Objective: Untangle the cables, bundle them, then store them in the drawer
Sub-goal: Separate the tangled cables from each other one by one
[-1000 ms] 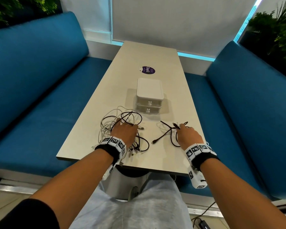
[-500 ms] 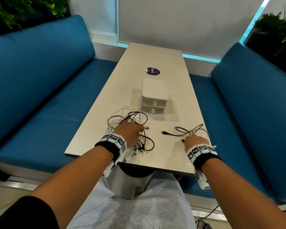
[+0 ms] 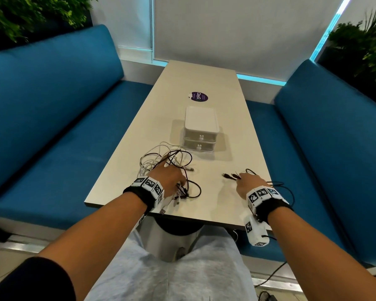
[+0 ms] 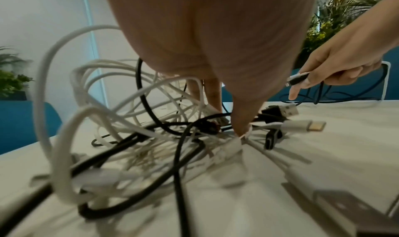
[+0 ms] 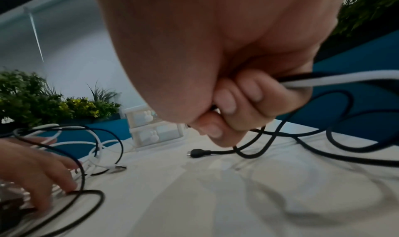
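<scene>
Cables: tangled pile of white and black cables (image 3: 172, 170) lies at near left of the bench (image 3: 204, 83), some plug ends at the near edge. Left hand (image 3: 169, 177) rests on top of the pile, fingers spread and fairly straight, fingertips (image 4: 239, 129) pressing down on white cable strands; nothing gripped. Left wrist view shows loops standing up around the hand, USB plugs (image 4: 287, 111) lying just beside the fingertips. Right hand (image 3: 248, 185) at near right of the bench, well apart from the pile, fingers curled round a black cable (image 5: 270, 138), pinching it near its plug end. Right wrist view shows curled fingers (image 5: 237, 100) holding the black strands; a white strand also passes at the fist, can't tell if it belongs to the cable set. One black plug (image 5: 196, 152) lies on the bench just below the hand; rest of the black cable loops to the right, over the bench's right edge. Further back, mid-bench: white two-drawer box (image 3: 201, 129), both drawers closed, small rabbit-shaped knobs. Behind it a round purple sticker (image 3: 199, 97). Blue sofas (image 3: 52, 105) either side.
</scene>
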Motion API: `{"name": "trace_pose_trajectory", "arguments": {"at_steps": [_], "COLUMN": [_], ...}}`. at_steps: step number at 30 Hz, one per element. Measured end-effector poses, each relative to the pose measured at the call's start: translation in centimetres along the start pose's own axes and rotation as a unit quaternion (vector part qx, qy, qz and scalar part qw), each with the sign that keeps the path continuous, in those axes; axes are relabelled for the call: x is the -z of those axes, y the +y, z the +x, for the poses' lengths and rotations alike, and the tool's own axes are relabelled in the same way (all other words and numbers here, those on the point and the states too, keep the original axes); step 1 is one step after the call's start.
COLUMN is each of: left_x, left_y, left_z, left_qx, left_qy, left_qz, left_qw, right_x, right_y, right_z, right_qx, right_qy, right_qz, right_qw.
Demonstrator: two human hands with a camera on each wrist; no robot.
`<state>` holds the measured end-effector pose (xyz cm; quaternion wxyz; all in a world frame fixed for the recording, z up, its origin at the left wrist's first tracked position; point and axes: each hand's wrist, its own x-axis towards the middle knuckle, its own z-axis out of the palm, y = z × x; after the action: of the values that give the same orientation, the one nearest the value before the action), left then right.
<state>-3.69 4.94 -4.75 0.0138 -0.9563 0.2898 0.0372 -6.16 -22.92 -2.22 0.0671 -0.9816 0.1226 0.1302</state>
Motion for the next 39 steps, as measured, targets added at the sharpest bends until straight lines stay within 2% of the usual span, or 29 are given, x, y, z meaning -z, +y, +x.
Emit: {"name": "trace_pose_trajectory", "arguments": {"at_steps": [6,16,20,26,30,32,35,39], "left_x": [0.0,0.0,0.6,0.8,0.1,0.0,0.3,0.1], "left_y": [0.4,1.5,2.3,2.6,1.8,1.9,3.0,4.4], "left_z": [0.5,0.5,0.5,0.6,0.8,0.9,0.8,1.0], "left_qx": [0.051,0.091,0.124,0.117,0.091,0.072,0.058,0.051], "left_qy": [0.067,0.078,0.079,0.081,0.097,0.119,0.106,0.084], "left_qz": [0.019,0.085,0.092,0.053,-0.041,-0.102,-0.183,-0.197], "left_qw": [0.996,0.989,0.985,0.988,0.99,0.985,0.976,0.976], "right_x": [0.3,-1.5,-2.0,-3.0,-3.2,-3.0,-2.6,-2.1], "right_y": [-2.3,-5.9,-7.9,-10.0,-9.3,-8.7,-7.8,-7.0], "right_z": [-0.7,-2.6,-2.7,-2.7,-2.1,-1.8,-1.4,-1.5], "right_qx": [0.067,0.188,0.203,0.208,0.178,0.173,0.162,0.164], "right_qy": [-0.023,-0.04,-0.045,-0.058,-0.044,-0.038,-0.027,0.009], "right_qz": [0.006,0.055,0.059,0.015,0.015,0.034,0.094,0.151], "right_qw": [0.998,0.98,0.976,0.976,0.983,0.984,0.982,0.975]}}
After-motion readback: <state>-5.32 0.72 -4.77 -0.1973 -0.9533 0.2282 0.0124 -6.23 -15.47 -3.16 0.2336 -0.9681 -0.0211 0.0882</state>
